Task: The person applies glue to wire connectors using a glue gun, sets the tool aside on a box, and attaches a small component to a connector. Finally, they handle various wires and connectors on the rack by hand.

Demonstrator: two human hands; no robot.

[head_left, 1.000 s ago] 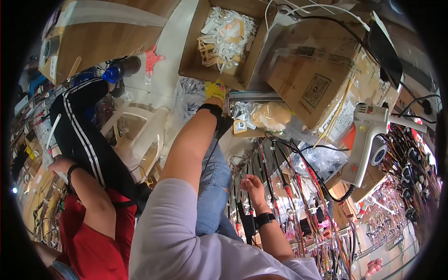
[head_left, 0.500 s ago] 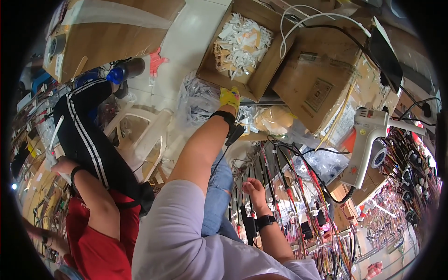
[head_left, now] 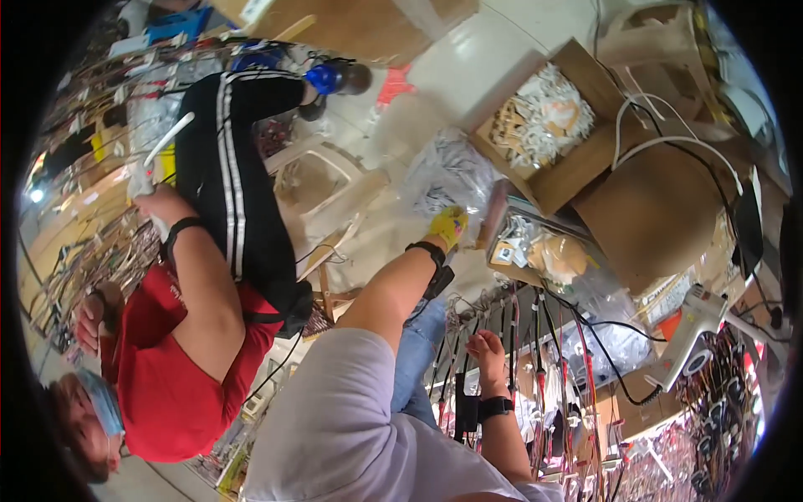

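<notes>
My left hand [head_left: 449, 224] wears a yellow glove and hangs beside a clear plastic bag of pale pieces [head_left: 447, 167]. Its fingers bunch together too small to make out, and no held thing shows. A black wrist strap with a small box sits on that wrist. My right hand [head_left: 488, 347] is bare, its fingers loosely curled with nothing visible in them. It is held above a row of hanging cables [head_left: 539, 368]. Up and right of the bag, a cardboard box [head_left: 577, 180] holds many small white and tan pieces. A smaller open box [head_left: 512, 273] with small parts lies nearer my right hand.
A co-worker in a red shirt [head_left: 180, 385] at left grips a white curved-handled tool [head_left: 167, 142]. A beige plastic chair [head_left: 335, 188] stands between us. A white lamp-like device [head_left: 694, 330] and a black cord are at right. A red glove [head_left: 395, 84] lies on the floor.
The view has swung, so the scene sits farther right. My left hand has drawn back from the box of white pieces to beside the plastic bag. The co-worker's face mask now shows.
</notes>
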